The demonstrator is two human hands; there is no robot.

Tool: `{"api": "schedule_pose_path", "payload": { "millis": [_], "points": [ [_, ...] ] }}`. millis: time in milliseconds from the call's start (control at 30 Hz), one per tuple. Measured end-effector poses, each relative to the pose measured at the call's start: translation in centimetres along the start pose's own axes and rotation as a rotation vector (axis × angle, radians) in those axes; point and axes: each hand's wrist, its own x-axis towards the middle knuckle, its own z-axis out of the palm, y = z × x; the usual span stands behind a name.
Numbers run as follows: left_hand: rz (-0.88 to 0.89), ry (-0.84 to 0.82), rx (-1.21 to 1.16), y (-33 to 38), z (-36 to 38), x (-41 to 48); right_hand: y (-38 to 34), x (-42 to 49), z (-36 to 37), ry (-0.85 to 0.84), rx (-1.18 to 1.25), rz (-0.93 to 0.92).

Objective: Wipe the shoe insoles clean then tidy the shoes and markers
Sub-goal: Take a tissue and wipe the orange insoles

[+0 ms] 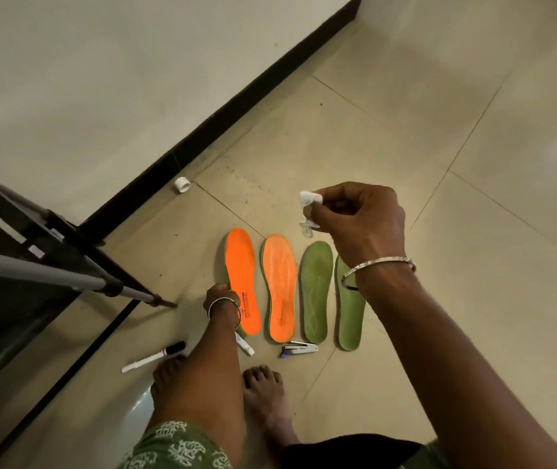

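On the tiled floor (405,333) by two bare feet (260,390), a marker (153,357) lies left of the left hand (221,296), a stapler (299,350) to its right. That hand's fingers press on the edge of the brightest orange insole (241,279), though its grip is hidden. Beside it lie a paler orange insole (280,289) and two green insoles (316,292). Above them, the right hand (361,225) pinches a white wipe (309,204).
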Motion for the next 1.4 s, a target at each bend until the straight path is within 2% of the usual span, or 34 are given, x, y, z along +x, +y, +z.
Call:
{"api": "schedule_pose_path", "payload": {
  "millis": [100,167,233,300,433,633,867,967,1033,1133,1200,1267,1400],
  "points": [
    [0.070,0.102,0.187,-0.3,0.6,-0.2,0.0,0.0,0.2,-0.010,-0.039,-0.012],
    [0.178,0.179,0.293,-0.6,1.3,-0.8,-0.1,0.0,0.3,-0.013,-0.059,-0.018],
    [0.279,0.156,0.383,-1.0,2.5,-1.2,-0.1,-0.1,0.3,-0.015,-0.072,-0.026],
    [0.326,0.053,0.443,-1.3,4.0,-1.6,-0.1,-0.2,0.2,-0.016,-0.088,-0.033],
    [0.191,-0.147,0.536,-2.0,6.6,-2.3,0.3,-0.2,-0.1,-0.024,-0.105,-0.029],
    [0.125,-0.125,0.657,-4.4,8.0,-3.2,0.1,-0.4,-0.4,-0.104,-0.131,-0.030],
    [0.031,-0.209,0.441,-3.1,7.0,-3.7,-0.6,-0.9,-0.2,-0.121,-0.159,-0.030],
    [-0.010,-0.315,0.210,-2.7,6.6,-2.4,-1.1,-1.3,0.1,-0.110,-0.136,-0.021],
    [-0.141,-0.421,-0.075,-3.7,7.1,0.9,-1.8,-1.6,0.3,-0.116,-0.127,-0.026],
    [-0.265,-0.603,-0.367,-0.6,4.2,-2.8,-2.7,-2.1,0.0,-0.128,-0.086,-0.019],
    [-0.234,-0.675,-0.489,4.0,0.3,-9.7,-3.3,-2.5,-0.5,-0.129,-0.051,0.002],
    [-0.201,-0.680,-0.564,6.3,-1.6,-12.2,-3.4,-2.9,-1.0,-0.123,0.007,0.052],
    [-0.120,-0.668,-0.532,9.6,-5.6,-15.2,-3.5,-3.3,-2.0,-0.073,0.190,0.251]
  ]
}}
